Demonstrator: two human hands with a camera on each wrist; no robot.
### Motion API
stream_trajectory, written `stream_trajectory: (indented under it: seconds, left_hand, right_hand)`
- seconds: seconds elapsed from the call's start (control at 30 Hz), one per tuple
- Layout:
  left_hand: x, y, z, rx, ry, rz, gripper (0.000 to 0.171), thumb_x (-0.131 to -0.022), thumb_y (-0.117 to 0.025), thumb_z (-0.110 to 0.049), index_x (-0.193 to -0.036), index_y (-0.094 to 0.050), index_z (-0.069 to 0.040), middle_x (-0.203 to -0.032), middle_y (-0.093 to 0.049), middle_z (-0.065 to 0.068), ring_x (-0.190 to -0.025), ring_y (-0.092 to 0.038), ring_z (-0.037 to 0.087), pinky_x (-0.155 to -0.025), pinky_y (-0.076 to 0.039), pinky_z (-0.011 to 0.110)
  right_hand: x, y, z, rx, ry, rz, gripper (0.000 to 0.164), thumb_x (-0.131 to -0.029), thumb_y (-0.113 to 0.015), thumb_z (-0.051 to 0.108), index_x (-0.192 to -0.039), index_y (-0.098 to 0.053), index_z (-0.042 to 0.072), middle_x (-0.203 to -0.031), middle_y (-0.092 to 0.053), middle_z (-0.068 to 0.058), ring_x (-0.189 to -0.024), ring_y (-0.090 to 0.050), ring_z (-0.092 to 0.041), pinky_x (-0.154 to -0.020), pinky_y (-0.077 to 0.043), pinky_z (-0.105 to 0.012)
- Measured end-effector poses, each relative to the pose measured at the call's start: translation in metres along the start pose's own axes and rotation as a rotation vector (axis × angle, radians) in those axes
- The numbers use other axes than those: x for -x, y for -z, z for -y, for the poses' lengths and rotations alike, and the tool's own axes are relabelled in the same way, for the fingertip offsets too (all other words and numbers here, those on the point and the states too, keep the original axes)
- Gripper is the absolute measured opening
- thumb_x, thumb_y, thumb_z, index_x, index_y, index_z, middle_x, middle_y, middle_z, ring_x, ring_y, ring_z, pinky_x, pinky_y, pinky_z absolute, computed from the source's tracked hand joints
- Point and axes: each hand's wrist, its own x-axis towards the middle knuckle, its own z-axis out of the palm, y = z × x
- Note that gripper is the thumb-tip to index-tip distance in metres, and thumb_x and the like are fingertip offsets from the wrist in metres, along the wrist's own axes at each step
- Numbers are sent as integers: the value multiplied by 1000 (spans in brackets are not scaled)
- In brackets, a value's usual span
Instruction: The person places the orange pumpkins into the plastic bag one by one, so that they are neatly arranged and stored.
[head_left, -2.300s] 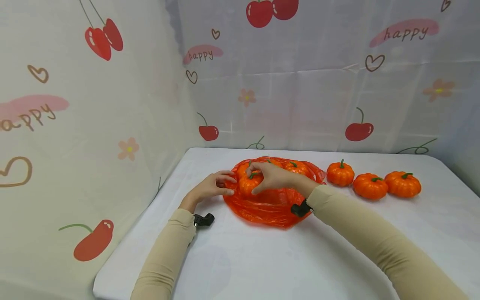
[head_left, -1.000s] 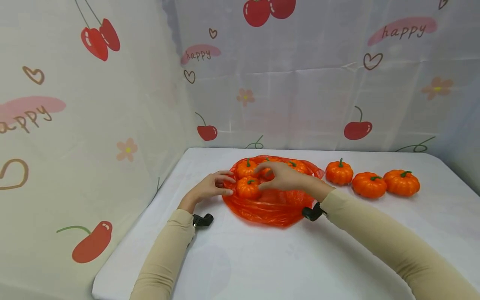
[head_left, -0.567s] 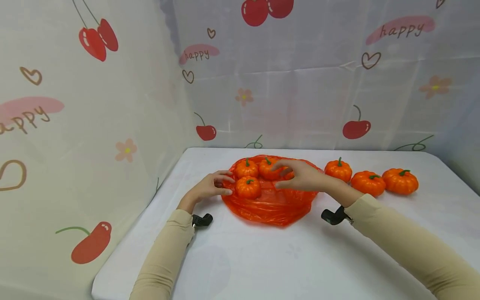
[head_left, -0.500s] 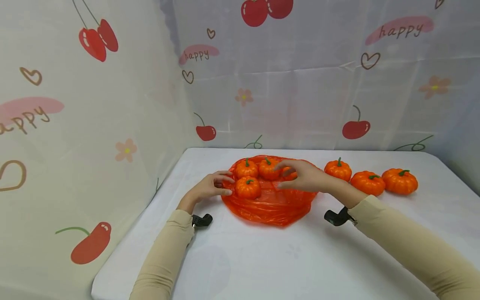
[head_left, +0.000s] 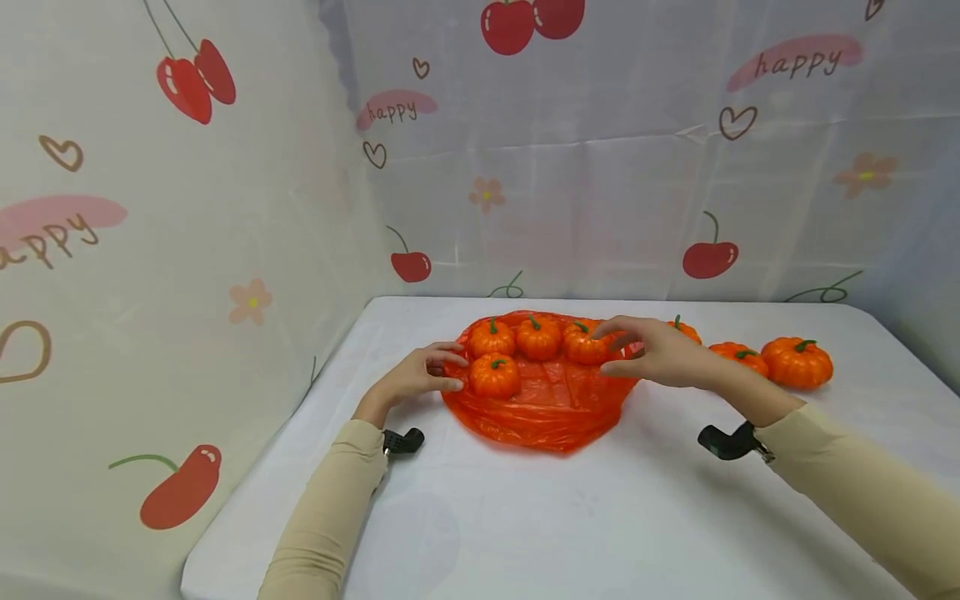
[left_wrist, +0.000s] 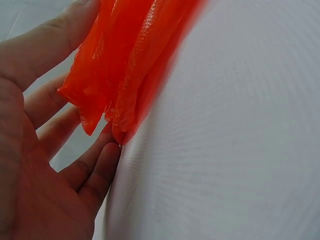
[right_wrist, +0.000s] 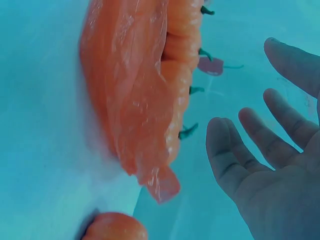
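A thin orange-red plastic bag [head_left: 555,425] lies spread with its mouth open on the table, holding several small orange toy pumpkins [head_left: 495,377] with green stems. At its left rim is my left hand [head_left: 416,375]. In the left wrist view, the bag's loose edge [left_wrist: 120,65] hangs between the thumb and the loosely bent fingers, which stand apart. My right hand [head_left: 671,354] hovers over the bag's right rim, fingers spread and holding nothing. In the right wrist view, this hand [right_wrist: 280,170] is separated from the stems by a gap.
To the right of the bag are three more pumpkins [head_left: 797,363], two of them partly hidden by the right hand and forearm. The white-covered table [head_left: 525,517] meets a patterned cloth wall [head_left: 600,208] at the back and another at the left.
My right hand has moved right from the front-left pumpkin in the bag, across the bag to its right rim. That pumpkin now rests uncovered. The left hand has stayed at the left rim.
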Motion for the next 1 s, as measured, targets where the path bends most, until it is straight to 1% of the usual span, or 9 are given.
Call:
stream_trajectory:
  seconds: [0.2,0.37,0.53,0.7,0.77,0.8,0.9,0.93,1.0]
  left_hand:
    - [0,-1,-1,6,0,7,40,-89,-82,-29,-127,-74,-18,-158,-48,0,-135,-53,29,-108,-50,46]
    - [1,-1,-1,0,-7,1,40,-88,-82,-28,-126,-74,-18,-157,-49,0,-134,-54,28,-107,-50,44]
    - [0,-2,0,-11,-7,-1,40,-88,-82,-29,-126,-74,-20,-157,-48,-1,-134,-54,28,-107,-51,44]
    - [-2,-1,1,-9,-16,-4,40,-88,-83,-30,-126,-74,-19,-157,-49,0,-136,-53,28,-109,-49,46]
    - [-2,0,1,-4,-22,-2,41,-88,-83,-30,-126,-74,-18,-157,-48,0,-138,-52,29,-110,-49,47]
    - [-2,0,0,-1,-24,0,41,-88,-83,-30,-126,-74,-19,-157,-48,0,-138,-51,29,-110,-49,47]
    - [0,0,1,2,-25,5,41,-88,-82,-30,-126,-74,-19,-157,-48,0,-137,-52,29,-108,-50,45]
    - [0,0,2,0,-25,5,41,-88,-82,-31,-127,-74,-19,-157,-48,0,-137,-52,29,-107,-50,44]
    - [1,0,2,-1,-23,4,40,-89,-82,-31,-127,-74,-19,-157,-48,0,-135,-53,29,-106,-51,41]
  right_hand:
    - [21,16,-11,-4,-35,-40,52,-89,-81,41,-134,-60,24,-134,-64,-14,-123,-61,-34,-88,-61,-42]
    - [31,30,-29,55,-15,-69,45,-93,-78,36,-131,-62,19,-129,-67,-13,-119,-64,-34,-90,-61,-42]
    - [41,47,-45,74,-67,-75,46,-93,-77,39,-131,-62,18,-137,-62,-12,-125,-59,-38,-94,-58,-47]
    - [52,65,-60,82,-95,-70,52,-93,-77,38,-136,-59,14,-143,-58,-13,-130,-56,-40,-96,-59,-42]
    - [56,72,-67,111,-96,-87,52,-93,-78,35,-136,-58,13,-142,-58,-13,-129,-56,-40,-93,-60,-36]
    - [59,75,-70,127,-104,-94,53,-93,-78,35,-137,-58,13,-142,-58,-14,-129,-56,-40,-91,-61,-37]
    - [66,84,-78,151,-116,-107,51,-93,-77,33,-137,-59,12,-141,-59,-15,-126,-58,-41,-84,-60,-27]
    - [68,88,-80,154,-122,-109,51,-93,-77,33,-137,-59,13,-140,-60,-15,-125,-59,-40,-82,-58,-23]
    - [73,95,-85,162,-140,-109,51,-93,-77,35,-136,-60,14,-138,-61,-11,-119,-64,-25,-79,-57,-21]
